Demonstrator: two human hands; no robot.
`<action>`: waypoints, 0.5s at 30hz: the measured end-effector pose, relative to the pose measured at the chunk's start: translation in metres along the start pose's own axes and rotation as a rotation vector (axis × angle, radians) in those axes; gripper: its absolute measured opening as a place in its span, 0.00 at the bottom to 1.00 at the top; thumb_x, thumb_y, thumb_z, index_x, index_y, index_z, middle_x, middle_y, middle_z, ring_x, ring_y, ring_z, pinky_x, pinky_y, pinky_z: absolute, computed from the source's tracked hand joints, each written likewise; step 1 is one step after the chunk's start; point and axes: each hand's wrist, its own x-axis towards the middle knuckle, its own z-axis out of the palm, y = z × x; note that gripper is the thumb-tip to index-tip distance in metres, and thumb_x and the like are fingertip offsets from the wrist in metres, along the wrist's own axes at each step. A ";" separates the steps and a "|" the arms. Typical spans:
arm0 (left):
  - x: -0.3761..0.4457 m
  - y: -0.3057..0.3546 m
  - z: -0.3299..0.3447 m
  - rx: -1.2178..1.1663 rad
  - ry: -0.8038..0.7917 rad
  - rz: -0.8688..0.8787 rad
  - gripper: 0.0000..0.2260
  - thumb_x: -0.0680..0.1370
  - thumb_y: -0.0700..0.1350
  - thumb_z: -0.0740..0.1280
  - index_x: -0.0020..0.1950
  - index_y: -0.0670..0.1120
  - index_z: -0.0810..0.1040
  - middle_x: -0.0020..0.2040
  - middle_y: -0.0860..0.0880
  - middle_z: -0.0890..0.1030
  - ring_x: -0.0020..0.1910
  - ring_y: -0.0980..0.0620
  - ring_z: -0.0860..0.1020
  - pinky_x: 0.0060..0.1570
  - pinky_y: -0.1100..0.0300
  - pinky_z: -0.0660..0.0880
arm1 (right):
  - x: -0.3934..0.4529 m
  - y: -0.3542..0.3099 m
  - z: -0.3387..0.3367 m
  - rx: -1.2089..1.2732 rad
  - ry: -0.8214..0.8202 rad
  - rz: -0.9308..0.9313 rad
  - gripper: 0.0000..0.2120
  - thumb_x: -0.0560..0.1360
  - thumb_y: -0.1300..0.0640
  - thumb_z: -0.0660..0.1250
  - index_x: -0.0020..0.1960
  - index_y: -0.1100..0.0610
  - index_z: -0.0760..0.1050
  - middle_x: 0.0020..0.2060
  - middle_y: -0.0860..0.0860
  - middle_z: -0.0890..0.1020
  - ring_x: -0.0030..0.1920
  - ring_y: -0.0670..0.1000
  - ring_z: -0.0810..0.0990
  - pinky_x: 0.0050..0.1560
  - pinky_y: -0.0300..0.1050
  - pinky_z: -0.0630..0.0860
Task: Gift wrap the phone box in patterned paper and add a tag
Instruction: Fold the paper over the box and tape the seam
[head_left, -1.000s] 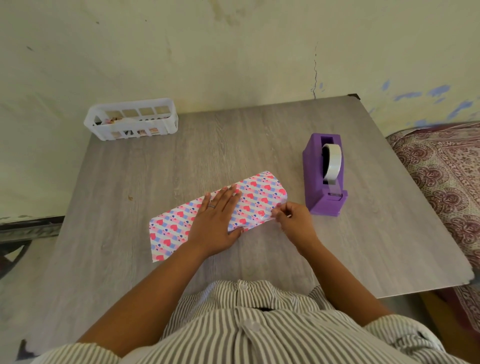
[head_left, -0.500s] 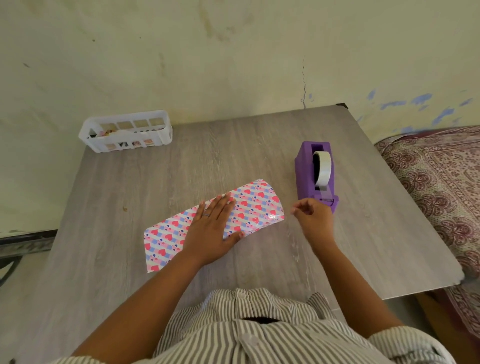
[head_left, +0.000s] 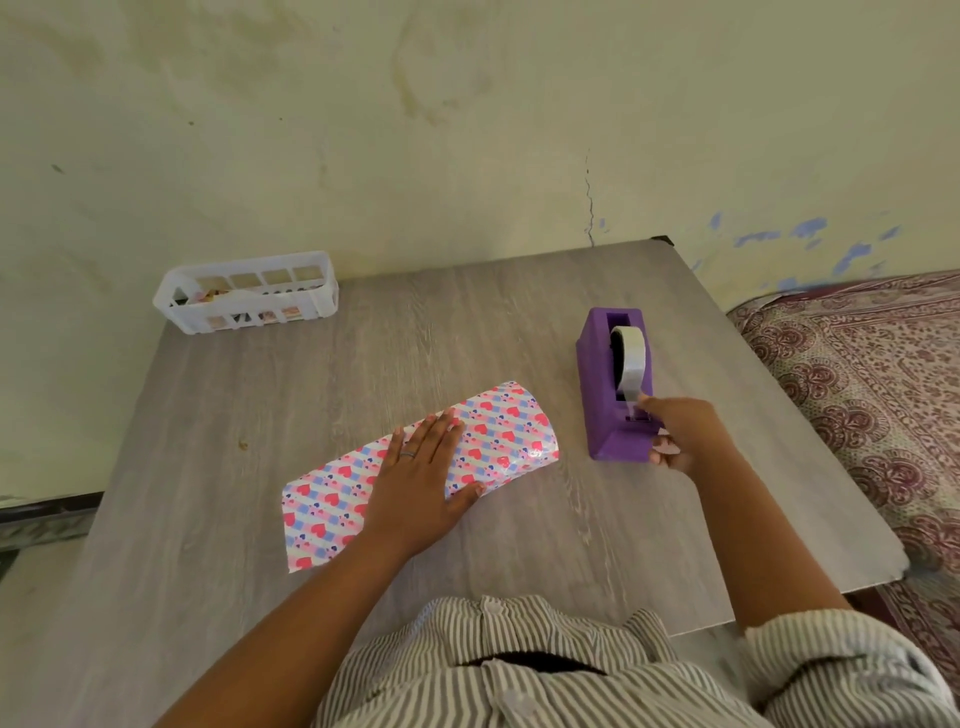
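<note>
The wrapped phone box lay near the centre of the surface, long axis running near-left to far-right. The left hand pressed flat on it, fingers straight. The right hand, at the tape dispenser just right of the box, pinched the tape end; the box's right end lay left of that grip
</note>
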 end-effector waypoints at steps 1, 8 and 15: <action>0.000 0.001 0.000 0.001 0.002 -0.002 0.37 0.75 0.70 0.41 0.77 0.49 0.56 0.77 0.50 0.55 0.76 0.50 0.54 0.73 0.49 0.45 | -0.001 -0.002 0.000 0.064 -0.022 0.050 0.08 0.75 0.56 0.69 0.41 0.60 0.75 0.37 0.53 0.75 0.28 0.49 0.63 0.27 0.42 0.68; 0.000 0.001 -0.001 0.012 -0.024 -0.008 0.39 0.74 0.71 0.42 0.75 0.47 0.60 0.76 0.48 0.60 0.74 0.48 0.60 0.72 0.45 0.52 | -0.013 -0.009 0.005 0.285 -0.070 0.140 0.06 0.76 0.64 0.66 0.41 0.62 0.73 0.38 0.55 0.75 0.34 0.50 0.72 0.52 0.51 0.74; -0.001 0.000 0.000 0.001 -0.008 -0.003 0.39 0.74 0.71 0.42 0.77 0.48 0.55 0.77 0.50 0.55 0.76 0.50 0.54 0.74 0.47 0.47 | -0.017 -0.009 0.008 0.412 -0.065 0.066 0.11 0.75 0.62 0.68 0.55 0.60 0.71 0.44 0.55 0.74 0.49 0.58 0.77 0.54 0.63 0.76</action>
